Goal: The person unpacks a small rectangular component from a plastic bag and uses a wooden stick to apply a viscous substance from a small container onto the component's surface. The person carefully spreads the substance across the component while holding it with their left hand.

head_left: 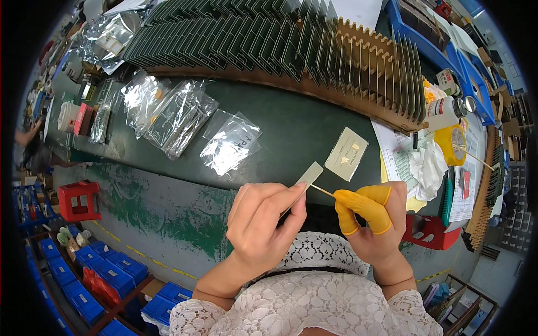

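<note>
My left hand (pixel 259 227) pinches a thin, flat grey-green board (pixel 310 174) between thumb and fingers, tilted up over the table's near edge. Yellow finger cots cover some fingers of my right hand (pixel 372 221), which grips a thin wooden stick (pixel 323 191). The stick's far end meets the board's lower edge by my left fingertips; whether it has a cotton tip cannot be seen. Just beyond my hands, a pale rectangular plate (pixel 338 159) with small gold-coloured patches lies on the dark green tabletop (pixel 286 131).
Long brown slotted racks (pixel 358 103) full of upright dark green boards span the back. Clear plastic bags (pixel 230 143) lie at left. At right are a clear bottle (pixel 444 107), a yellow tape roll (pixel 450 144), crumpled white tissue (pixel 428 169) and papers. Red stools (pixel 78 200) stand below.
</note>
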{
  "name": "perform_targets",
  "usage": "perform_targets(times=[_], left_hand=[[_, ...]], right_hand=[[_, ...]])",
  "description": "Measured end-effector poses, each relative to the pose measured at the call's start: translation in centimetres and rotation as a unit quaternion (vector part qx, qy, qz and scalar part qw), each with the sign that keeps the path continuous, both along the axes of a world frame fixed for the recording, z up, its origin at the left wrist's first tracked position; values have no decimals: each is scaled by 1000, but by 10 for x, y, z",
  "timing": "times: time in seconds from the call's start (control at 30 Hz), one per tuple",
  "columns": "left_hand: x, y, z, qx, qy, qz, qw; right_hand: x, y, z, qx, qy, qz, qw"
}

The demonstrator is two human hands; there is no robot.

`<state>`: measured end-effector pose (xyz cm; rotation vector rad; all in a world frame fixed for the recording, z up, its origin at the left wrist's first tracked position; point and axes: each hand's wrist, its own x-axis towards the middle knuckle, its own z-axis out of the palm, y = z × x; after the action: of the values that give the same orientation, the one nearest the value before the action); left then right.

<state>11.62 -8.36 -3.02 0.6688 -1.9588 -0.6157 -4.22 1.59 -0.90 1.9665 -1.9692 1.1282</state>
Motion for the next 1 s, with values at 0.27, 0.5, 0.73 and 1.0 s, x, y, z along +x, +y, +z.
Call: perform_targets(times=[0.27,0.5,0.73,1.0], left_hand=[[0,0,-2,-3,9,1,1000],[4,-7,-7,282,57,29,957],[8,-22,-3,626,200,-102,747],[7,-12,-5,491,141,-50,858]], right_hand=[[1,1,0,7,0,-5,1000],[-14,3,-7,-2,-49,-77,996],[-43,11,-32,97,1,-132,987],[-47,11,-46,122,21,-110,986]])
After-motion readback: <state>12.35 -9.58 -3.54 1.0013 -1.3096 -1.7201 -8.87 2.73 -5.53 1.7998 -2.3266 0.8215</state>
